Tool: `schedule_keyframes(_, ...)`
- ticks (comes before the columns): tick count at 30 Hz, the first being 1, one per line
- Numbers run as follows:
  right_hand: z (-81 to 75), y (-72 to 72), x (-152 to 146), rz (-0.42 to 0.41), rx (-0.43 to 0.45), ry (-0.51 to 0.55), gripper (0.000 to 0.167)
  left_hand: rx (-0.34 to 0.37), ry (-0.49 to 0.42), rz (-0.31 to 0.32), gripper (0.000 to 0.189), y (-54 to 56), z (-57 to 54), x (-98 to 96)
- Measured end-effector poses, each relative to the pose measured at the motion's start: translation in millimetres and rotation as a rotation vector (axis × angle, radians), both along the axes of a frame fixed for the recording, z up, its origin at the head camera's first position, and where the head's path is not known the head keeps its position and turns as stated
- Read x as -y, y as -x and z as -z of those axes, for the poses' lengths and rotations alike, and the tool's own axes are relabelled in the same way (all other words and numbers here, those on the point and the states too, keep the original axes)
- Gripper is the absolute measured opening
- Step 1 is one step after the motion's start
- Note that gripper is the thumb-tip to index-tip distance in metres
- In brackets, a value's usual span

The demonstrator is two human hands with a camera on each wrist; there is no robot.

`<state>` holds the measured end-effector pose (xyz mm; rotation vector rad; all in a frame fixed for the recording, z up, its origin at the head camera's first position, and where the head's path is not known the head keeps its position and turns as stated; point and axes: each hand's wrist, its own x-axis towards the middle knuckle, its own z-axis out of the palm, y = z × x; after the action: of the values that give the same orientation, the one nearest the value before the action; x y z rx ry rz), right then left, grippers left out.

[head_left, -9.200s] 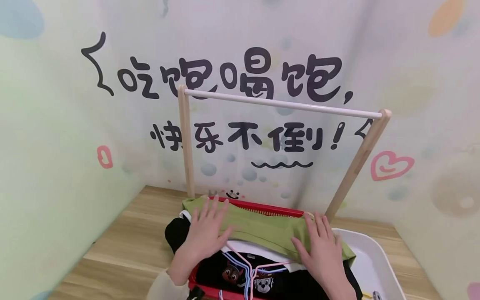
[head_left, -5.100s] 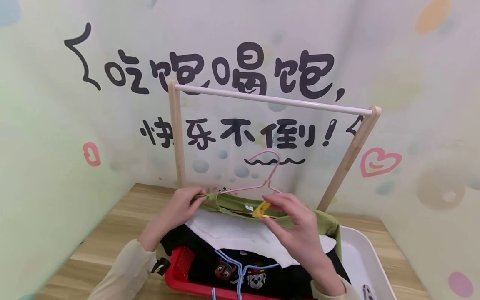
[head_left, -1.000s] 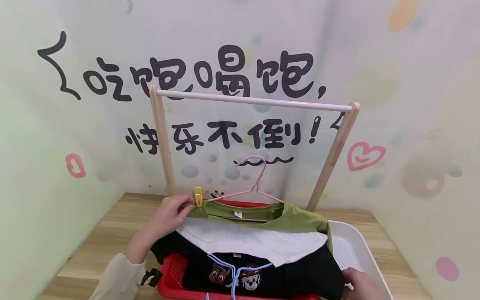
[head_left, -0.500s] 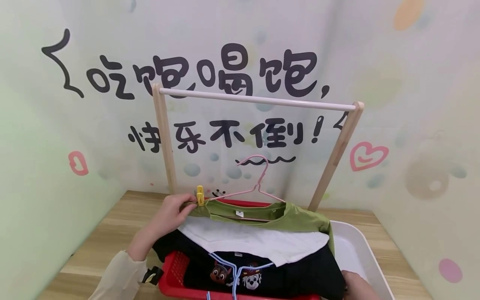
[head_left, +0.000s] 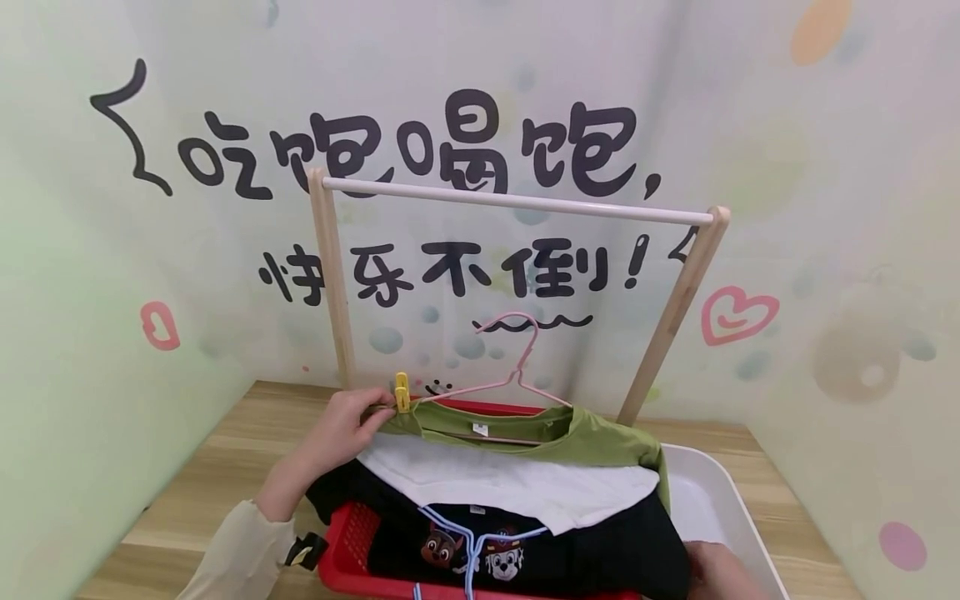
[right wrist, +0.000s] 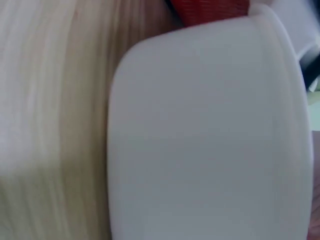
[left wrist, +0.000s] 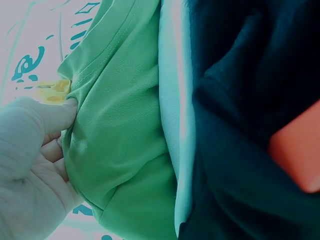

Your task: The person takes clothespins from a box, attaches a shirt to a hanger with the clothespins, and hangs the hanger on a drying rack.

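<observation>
My left hand [head_left: 341,429] pinches the left shoulder of a green shirt [head_left: 607,437] between thumb and fingers. Beside those fingertips, a yellow clothespin [head_left: 402,393] stands clipped on the shirt. A pink hanger [head_left: 517,372] sits inside the shirt, its hook rising above the neckline. Below lie a white garment [head_left: 510,492] and a black shirt [head_left: 585,550] with cartoon dogs, blue hangers [head_left: 471,550] on top. At lower right, my right hand [head_left: 720,575] reaches down at the white tray [head_left: 742,500]; its fingers are hidden. The right wrist view shows mostly the tray's outer wall.
A clothes rack with wooden posts [head_left: 678,312] and a white rail [head_left: 517,200] stands behind the clothes. Under them is a red basket [head_left: 348,533]. The wooden table [head_left: 225,462] meets printed walls at the back and sides.
Earlier the pink hanger lay on the pile; it is now inside the green shirt. The clothespin went from my right hand onto the shirt's left shoulder. My right hand has moved to the tray.
</observation>
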<state>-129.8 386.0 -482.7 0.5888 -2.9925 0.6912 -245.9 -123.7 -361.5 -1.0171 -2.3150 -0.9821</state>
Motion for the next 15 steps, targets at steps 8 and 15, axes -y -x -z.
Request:
schedule_keyframes(8,-9.0,-7.1,-9,0.157,-0.168,-0.062,0.024,-0.01,-0.002,-0.001,0.014,0.3,0.4,-1.5)
schedule_keyframes(15,-26.2,-11.7,-9,0.297,-0.141,-0.102,0.027,-0.003,0.001,-0.006,0.014,-0.3,-0.5,-1.4)
